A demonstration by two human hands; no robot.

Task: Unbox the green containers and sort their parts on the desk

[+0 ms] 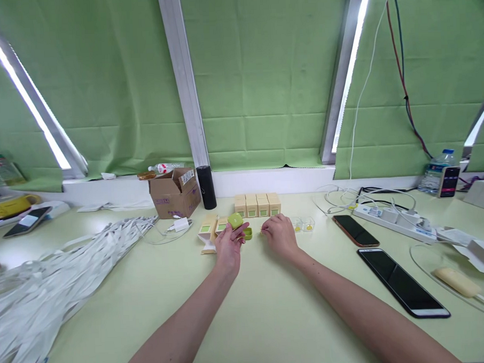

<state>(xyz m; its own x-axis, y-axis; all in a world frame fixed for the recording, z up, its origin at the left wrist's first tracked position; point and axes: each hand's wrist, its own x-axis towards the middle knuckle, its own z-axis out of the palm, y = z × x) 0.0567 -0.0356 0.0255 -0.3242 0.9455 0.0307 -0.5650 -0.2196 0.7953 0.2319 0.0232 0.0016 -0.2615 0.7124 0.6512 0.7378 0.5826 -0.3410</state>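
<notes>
The left hand (228, 247) pinches a small green case (235, 220), its base open at 3 o'clock. The right hand (279, 234) curls loosely, perhaps touching a tiny yellow piece (263, 232); four boxes (257, 204) stand at 12 o'clock

Both bare forearms reach from the near edge toward the middle, converging. The left hand (227, 246) is raised slightly, its fingers (239, 234) curled in a pinch at the far side. The right hand (280, 234) lies palm down, knuckles up, its fingers bent and pointing left toward the other hand.
</notes>
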